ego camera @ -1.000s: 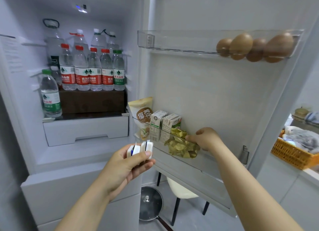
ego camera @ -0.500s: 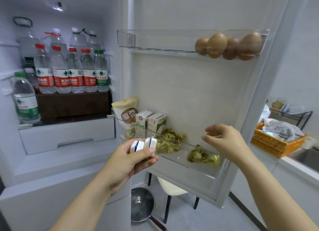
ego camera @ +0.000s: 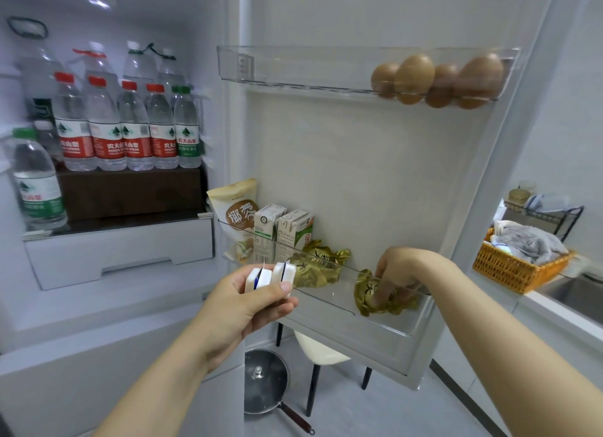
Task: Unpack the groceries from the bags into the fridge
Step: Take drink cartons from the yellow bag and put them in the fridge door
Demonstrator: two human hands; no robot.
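Note:
My left hand [ego camera: 243, 301] grips two small white packs [ego camera: 272, 275] in front of the open fridge. My right hand [ego camera: 396, 273] reaches into the lower door shelf [ego camera: 326, 298], its fingers curled round a gold-wrapped packet [ego camera: 367, 294] at the shelf's right end. More gold packets [ego camera: 318, 263] lie in the shelf's middle. Left of them stand two small green-and-white cartons [ego camera: 284, 229] and a beige snack pouch [ego camera: 236, 218].
Several brown eggs [ego camera: 437, 79] sit in the upper door shelf [ego camera: 293, 66]. Water bottles [ego camera: 124, 130] fill the fridge's inner shelf above a white drawer [ego camera: 120, 249]. An orange basket [ego camera: 512, 265] sits on the counter at right. A pan lid [ego camera: 266, 379] and a stool [ego camera: 321, 353] are on the floor.
My right hand dropped from above the shelf rim down into the door shelf and closed on the right-hand gold packet. The left hand kept hold of the white packs.

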